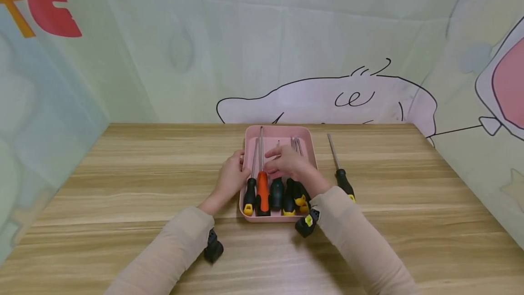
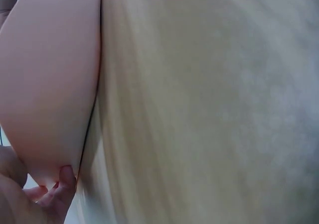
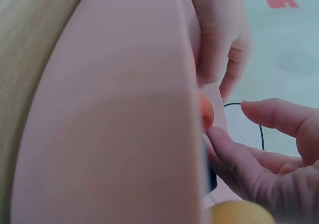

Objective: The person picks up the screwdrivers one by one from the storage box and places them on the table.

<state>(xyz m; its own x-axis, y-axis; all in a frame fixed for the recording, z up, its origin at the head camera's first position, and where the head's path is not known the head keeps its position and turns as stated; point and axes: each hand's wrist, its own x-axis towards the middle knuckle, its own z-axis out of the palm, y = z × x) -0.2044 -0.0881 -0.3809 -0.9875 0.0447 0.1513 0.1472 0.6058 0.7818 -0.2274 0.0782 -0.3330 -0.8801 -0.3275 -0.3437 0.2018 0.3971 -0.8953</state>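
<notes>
A pink tray holds several screwdrivers with their handles toward me. At its left side my left hand pinches the wall, and in the left wrist view the fingers touch the outside of that wall. Above the tray hovers my right hand, thumb and fingers apart, with nothing between them. Its fingertips are close to the orange-and-black screwdriver. Left of that lies a black-and-yellow screwdriver; a dark green handle and black-and-yellow handles lie to its right, partly hidden by my right hand.
Outside the tray, to its right, another black-handled screwdriver lies on the wooden table, its handle end behind my right sleeve. A printed cloth backdrop stands behind the table and at both sides.
</notes>
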